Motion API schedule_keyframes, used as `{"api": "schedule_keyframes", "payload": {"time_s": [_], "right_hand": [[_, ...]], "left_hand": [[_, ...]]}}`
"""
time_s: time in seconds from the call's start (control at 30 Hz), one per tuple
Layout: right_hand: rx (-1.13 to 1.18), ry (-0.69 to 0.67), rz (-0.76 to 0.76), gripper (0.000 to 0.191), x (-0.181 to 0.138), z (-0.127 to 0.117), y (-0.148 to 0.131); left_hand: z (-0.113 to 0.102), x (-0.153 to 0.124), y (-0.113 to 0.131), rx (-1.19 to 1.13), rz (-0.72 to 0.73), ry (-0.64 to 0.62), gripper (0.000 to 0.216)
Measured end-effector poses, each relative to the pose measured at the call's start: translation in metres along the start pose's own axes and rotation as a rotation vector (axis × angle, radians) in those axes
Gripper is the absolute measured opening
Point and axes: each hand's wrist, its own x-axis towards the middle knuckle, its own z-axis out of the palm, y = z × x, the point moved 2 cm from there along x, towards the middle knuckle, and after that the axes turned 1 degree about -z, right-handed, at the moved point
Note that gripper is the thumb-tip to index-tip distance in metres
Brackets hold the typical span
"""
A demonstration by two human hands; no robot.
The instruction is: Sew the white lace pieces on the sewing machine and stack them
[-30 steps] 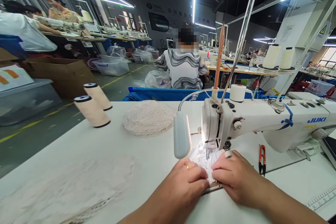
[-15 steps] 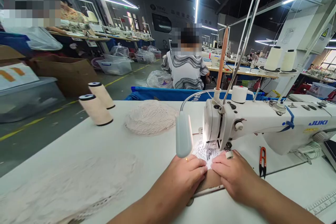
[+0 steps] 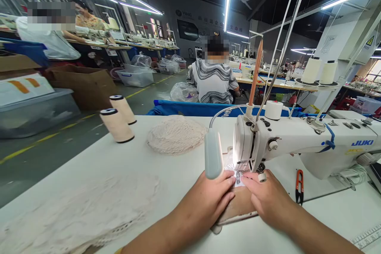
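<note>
My left hand (image 3: pixel 205 200) and my right hand (image 3: pixel 268 196) lie side by side on the sewing table, fingers stretched forward and pressed flat. Between their fingertips a small piece of white lace (image 3: pixel 236 178) sits under the presser foot of the white JUKI sewing machine (image 3: pixel 297 139). A brown card-like piece (image 3: pixel 236 206) lies under the lace between my hands. A grey lamp head (image 3: pixel 212 158) hangs on a gooseneck just above my left hand.
Two cream thread cones (image 3: pixel 117 125) lie on the white table (image 3: pixel 154 174) at the left, with a heap of pale lace (image 3: pixel 175 135) behind and more lace (image 3: pixel 74 214) at the near left. Red-handled snips (image 3: pixel 299 180) lie right of the machine. A person (image 3: pixel 214 79) sits ahead, back turned.
Both hands slid forward toward the needle, feeding the lace under the presser foot. Less lace shows in front of the machine and more of the brown piece is uncovered.
</note>
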Motion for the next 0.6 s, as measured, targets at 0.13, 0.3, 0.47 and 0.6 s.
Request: {"api": "schedule_keyframes", "payload": {"time_s": [0.13,0.3,0.47,0.6], "right_hand": [[0.021,0.025,0.002,0.048,0.000,0.002,0.002],[0.061,0.066,-0.055,0.047,-0.003,0.008,0.006],[0.180,0.138,-0.176,0.039,-0.001,0.007,-0.005],[0.308,0.141,-0.272,0.037,0.004,0.003,-0.024]], "left_hand": [[0.012,-0.008,-0.014,0.021,-0.099,-0.008,0.034],[0.003,-0.002,-0.009,0.140,-0.199,-0.126,0.022],[-0.027,0.009,0.000,0.090,-0.121,0.023,0.042],[-0.037,0.012,0.002,-0.021,-0.103,-0.057,0.027]]}}
